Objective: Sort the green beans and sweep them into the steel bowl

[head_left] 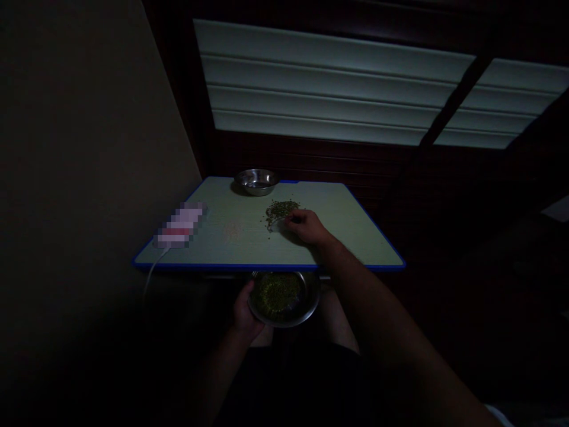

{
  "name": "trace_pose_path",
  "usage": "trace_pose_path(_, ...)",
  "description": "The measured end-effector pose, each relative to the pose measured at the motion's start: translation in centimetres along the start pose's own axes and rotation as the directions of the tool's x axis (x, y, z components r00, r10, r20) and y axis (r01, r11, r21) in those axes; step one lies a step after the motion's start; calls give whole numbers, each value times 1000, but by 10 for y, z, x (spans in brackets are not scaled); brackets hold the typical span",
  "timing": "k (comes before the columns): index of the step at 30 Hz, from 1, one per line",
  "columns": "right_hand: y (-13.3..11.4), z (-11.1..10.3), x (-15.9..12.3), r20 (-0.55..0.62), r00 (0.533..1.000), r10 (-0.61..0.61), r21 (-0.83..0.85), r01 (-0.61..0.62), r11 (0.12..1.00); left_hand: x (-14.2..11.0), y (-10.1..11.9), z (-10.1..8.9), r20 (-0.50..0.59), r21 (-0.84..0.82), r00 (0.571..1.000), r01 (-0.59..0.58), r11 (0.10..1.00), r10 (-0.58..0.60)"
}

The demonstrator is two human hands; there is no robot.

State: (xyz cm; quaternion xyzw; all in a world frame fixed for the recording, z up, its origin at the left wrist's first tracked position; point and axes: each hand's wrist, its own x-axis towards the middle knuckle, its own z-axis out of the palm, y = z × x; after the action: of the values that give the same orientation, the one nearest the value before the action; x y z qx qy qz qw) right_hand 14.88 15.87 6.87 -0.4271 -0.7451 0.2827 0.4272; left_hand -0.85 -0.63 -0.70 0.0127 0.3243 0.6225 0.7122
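Observation:
My left hand [246, 311] grips the rim of a metal bowl [306, 311] below the table's front edge, over my lap. Green beans [278, 292], apparently mung beans, lie inside it. Over the table, the fingers of my right hand [306, 225] are pinched on a small, pale, curved utensil [276, 223]; the dim light hides its exact kind. The utensil is at the near edge of a loose pile of green beans [283, 207] spread on the tabletop. A fainter pale patch [232, 231] of small bits lies left of my right hand.
A second metal bowl [256, 182] stands at the back of the pale, blue-edged table [351, 246]. On the left lies a blurred-out flat object [180, 225] with a white cable [153, 270] hanging over the edge. A wall [98, 118] is at left, and a slatted panel [320, 89] behind.

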Motion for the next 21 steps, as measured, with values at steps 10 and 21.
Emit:
trace_pose_path(10,-3,-1,0,19,999,32,43,-33,999,-1,0,2,-30,10,1000,-8,1000,8)
trace_pose_path(21,-6,-2,-3,51,997,50,15,-51,999,1,0,-1,-8,-8,1000,-7,1000,6)
